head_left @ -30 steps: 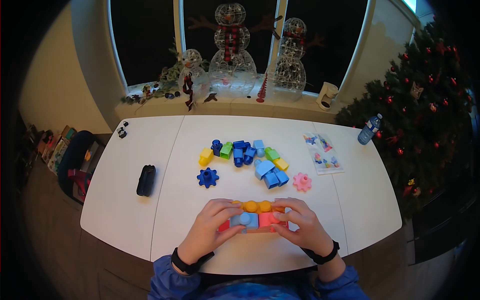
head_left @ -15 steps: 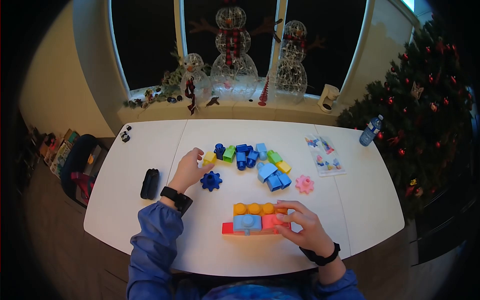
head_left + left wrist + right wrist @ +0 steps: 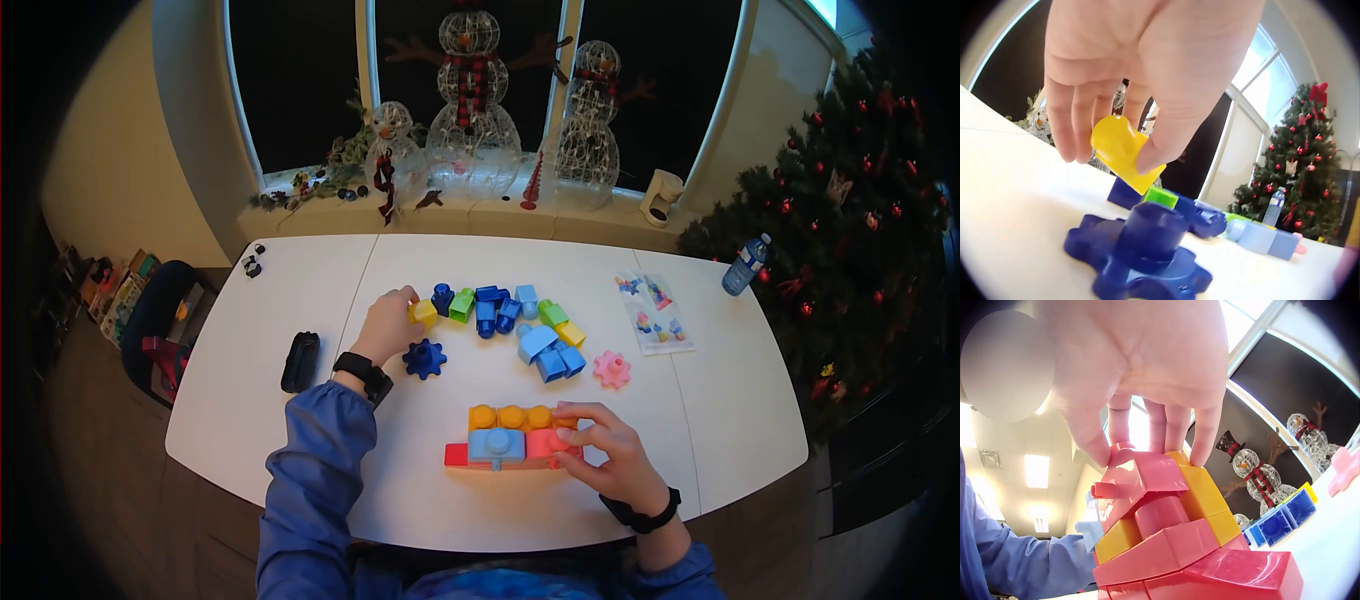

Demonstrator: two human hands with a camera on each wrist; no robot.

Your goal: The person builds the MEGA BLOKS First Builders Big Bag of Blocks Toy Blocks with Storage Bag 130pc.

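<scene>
My left hand [image 3: 383,325] pinches a yellow toy building block [image 3: 1119,150] between thumb and fingers, at the left end of the loose blocks. In the left wrist view the block is tilted, just beyond a dark blue gear-shaped piece [image 3: 1154,247] with a central stud. Near the front of the table stands a built block structure [image 3: 511,418] of orange, pink, red and light blue pieces. My right hand [image 3: 618,458] grips its right end; in the right wrist view the thumb is at the pink top block [image 3: 1150,474] and fingers reach the yellow-orange one behind.
Dark blue blocks [image 3: 486,318], green and light blue blocks [image 3: 535,343] lie mid-table, with a pink gear piece [image 3: 612,370] to their right. A picture sheet [image 3: 655,315], a water bottle [image 3: 746,265] and a black case [image 3: 300,362] are also on the table.
My left hand has let go of the block structure and moved forward and left to the yellow block, which it now pinches. The right hand has stayed on the structure.
</scene>
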